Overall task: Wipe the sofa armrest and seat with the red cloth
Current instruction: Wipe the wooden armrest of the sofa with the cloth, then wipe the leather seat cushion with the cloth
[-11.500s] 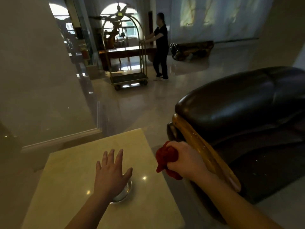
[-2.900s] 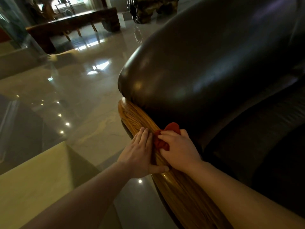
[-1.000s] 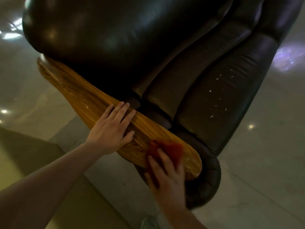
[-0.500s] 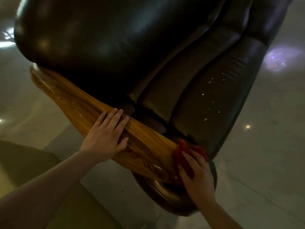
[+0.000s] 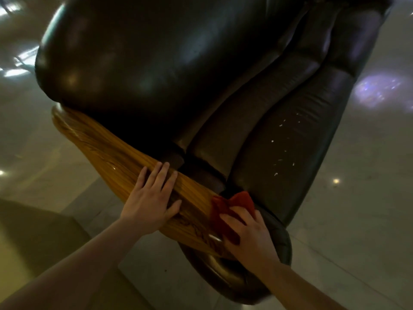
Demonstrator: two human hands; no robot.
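A dark leather sofa (image 5: 156, 63) fills the upper view, its seat cushion (image 5: 290, 142) dotted with small white specks. A long wooden armrest (image 5: 100, 144) runs diagonally from upper left to lower right. My left hand (image 5: 152, 198) lies flat on the wood, fingers spread, holding nothing. My right hand (image 5: 248, 238) presses the bunched red cloth (image 5: 225, 209) against the near end of the armrest, beside the seat's front corner. Part of the cloth is hidden under my fingers.
A polished stone floor (image 5: 357, 198) with light reflections surrounds the sofa. The corner of a pale yellow side table (image 5: 33, 231) sits at the lower left, close to the armrest.
My right hand has slid the cloth slightly back up along the armrest's near end. My left hand stays flat on the wood. The camera has shifted a little.
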